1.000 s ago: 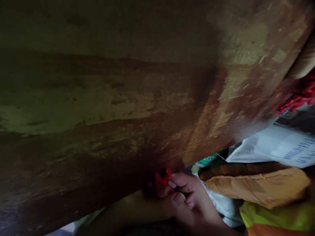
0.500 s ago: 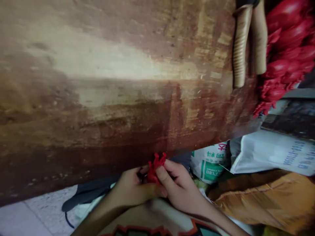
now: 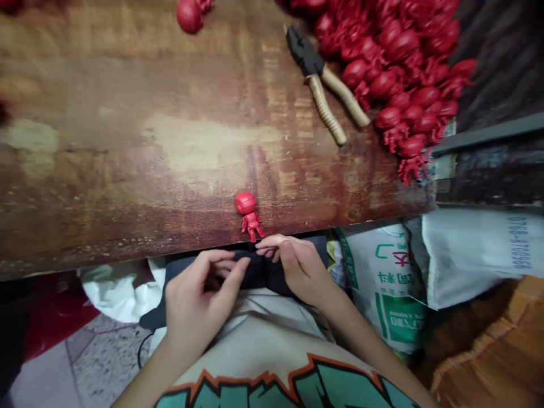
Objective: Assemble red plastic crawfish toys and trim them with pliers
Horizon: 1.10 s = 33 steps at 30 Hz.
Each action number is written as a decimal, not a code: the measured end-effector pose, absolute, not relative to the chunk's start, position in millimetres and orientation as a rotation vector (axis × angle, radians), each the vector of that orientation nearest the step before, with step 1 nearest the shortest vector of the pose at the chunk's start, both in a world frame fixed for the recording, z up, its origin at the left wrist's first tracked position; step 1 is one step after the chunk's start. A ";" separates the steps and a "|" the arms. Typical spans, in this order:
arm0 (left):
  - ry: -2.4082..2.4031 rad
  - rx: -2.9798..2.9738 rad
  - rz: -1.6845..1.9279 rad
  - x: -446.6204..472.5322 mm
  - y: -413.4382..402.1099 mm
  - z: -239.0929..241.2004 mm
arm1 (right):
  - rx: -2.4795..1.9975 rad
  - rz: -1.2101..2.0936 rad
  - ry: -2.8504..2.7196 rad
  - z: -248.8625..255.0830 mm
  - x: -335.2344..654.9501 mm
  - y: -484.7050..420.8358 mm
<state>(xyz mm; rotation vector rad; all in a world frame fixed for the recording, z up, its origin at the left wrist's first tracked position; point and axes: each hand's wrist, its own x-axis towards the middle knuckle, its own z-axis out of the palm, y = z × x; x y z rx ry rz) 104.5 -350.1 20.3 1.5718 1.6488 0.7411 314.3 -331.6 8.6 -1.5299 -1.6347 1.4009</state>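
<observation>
A small red toy figure (image 3: 249, 214) with a round head lies on the near edge of the worn wooden table (image 3: 170, 147). My right hand (image 3: 293, 263) hovers just below the figure's feet, fingertips pinched together, and nothing shows in them. My left hand (image 3: 199, 294) is lower, over my lap, its fingers loosely curled and apart and holding nothing.
A heap of red figures (image 3: 395, 68) fills the table's far right, with pliers (image 3: 327, 93) beside it. One red piece (image 3: 190, 14) lies at the far edge. Printed sacks (image 3: 382, 277) and an orange bag (image 3: 493, 345) stand at the right, under and beside the table.
Both hands held a red figure under the table edge; it now lies on the table and the hands are off it. The view has tilted up to show the tabletop.
</observation>
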 end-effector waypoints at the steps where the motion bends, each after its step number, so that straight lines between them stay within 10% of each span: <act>1: 1.658 1.773 0.793 100.6 -342.9 23.6 | -1.489 1.404 -1.633 7.1 317.1 -330.8; 9: 0.887 2.838 0.375 77.3 -246.9 32.3 | -1.432 1.191 -1.484 21.5 338.6 -299.2; 24: 0.981 1.306 0.941 97.4 -312.9 87.5 | -0.565 0.889 -1.986 103.7 300.3 -292.7; 33: 1.168 1.578 1.050 76.5 -321.8 117.6 | -0.591 0.867 -1.849 124.3 270.9 -318.7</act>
